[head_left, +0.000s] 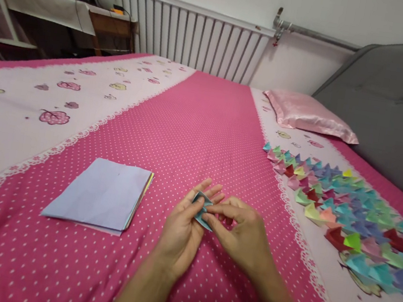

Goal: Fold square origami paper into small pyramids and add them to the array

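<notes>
A small folded piece of blue paper [201, 209] is held between both hands just above the pink dotted bedspread [189, 129]. My left hand [184, 227] cups it from the left with its fingers raised behind the paper. My right hand [240, 231] pinches the paper's right side between thumb and forefinger. To the left of my hands lies a stack of coloured paper sheets [103, 194], its top sheet pale lilac.
A long band of several folded paper pieces [345, 209] in many colours runs along the bed's right side. A pink pillow [307, 114] lies near the grey headboard [395, 110]. A white radiator [193, 35] lines the far wall, with a desk [92, 16] at far left.
</notes>
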`<state>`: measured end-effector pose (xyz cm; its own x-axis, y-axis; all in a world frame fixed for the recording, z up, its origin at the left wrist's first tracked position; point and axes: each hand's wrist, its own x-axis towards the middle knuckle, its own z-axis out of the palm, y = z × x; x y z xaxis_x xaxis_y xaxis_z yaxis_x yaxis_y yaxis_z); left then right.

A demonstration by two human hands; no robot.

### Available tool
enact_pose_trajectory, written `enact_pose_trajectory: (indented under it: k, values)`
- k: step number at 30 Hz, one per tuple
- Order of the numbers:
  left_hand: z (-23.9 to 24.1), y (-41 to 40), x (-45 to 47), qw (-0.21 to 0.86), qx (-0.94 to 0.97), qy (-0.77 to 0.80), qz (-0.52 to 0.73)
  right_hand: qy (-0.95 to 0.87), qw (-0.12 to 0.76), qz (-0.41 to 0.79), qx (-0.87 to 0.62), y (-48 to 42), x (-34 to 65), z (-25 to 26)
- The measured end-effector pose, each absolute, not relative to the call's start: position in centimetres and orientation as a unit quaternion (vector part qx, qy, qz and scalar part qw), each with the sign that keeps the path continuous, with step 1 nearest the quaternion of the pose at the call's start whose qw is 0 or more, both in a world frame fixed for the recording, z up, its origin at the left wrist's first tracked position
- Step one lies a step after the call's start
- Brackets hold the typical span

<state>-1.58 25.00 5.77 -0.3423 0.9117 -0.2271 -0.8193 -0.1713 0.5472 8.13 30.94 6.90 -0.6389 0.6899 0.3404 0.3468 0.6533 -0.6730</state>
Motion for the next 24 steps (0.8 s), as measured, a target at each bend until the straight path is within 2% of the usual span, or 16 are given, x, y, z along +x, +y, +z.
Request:
enact_pose_trajectory:
  k: [9, 15, 24]
  values:
    - [5.4, 25.2, -1.2, 0.575, 0.055, 0.283, 0.766, -0.842, 0.273, 0.317, -0.341, 31.1, 8.6, 6.9]
    - [5.3, 25.2, -0.5, 0.55, 0.09, 0.318, 0.767, -0.875, 0.241, 0.248, -0.34, 30.7, 8.8, 7.5]
    - [4.5, 25.0, 1.1, 0.494, 0.13, 0.381, 0.771, -0.885, 0.239, 0.177, -0.358, 29.7, 8.3, 7.4]
